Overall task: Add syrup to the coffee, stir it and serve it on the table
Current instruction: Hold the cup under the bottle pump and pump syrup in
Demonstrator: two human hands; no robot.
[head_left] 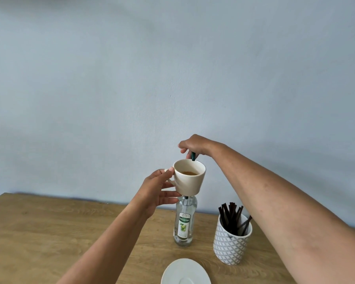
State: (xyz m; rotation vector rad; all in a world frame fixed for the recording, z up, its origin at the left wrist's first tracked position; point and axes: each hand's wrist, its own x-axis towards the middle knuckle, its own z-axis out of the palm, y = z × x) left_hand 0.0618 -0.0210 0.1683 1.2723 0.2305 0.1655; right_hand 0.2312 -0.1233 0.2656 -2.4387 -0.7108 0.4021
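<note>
A cream coffee cup (190, 178) with brown coffee inside is held up in the air by my left hand (159, 188), which grips its handle. The cup hangs in front of the neck of a clear syrup bottle (185, 221) with a green and white label, standing on the wooden table (49, 232). My right hand (193, 145) rests on the bottle's dark green pump head (193, 156), just behind and above the cup's rim. The pump's spout is hidden by the hand and cup.
A white patterned holder (232, 242) with several dark stir sticks (233, 217) stands to the right of the bottle. A white saucer (186, 272) lies at the table's near edge. A pale blue wall rises behind the table.
</note>
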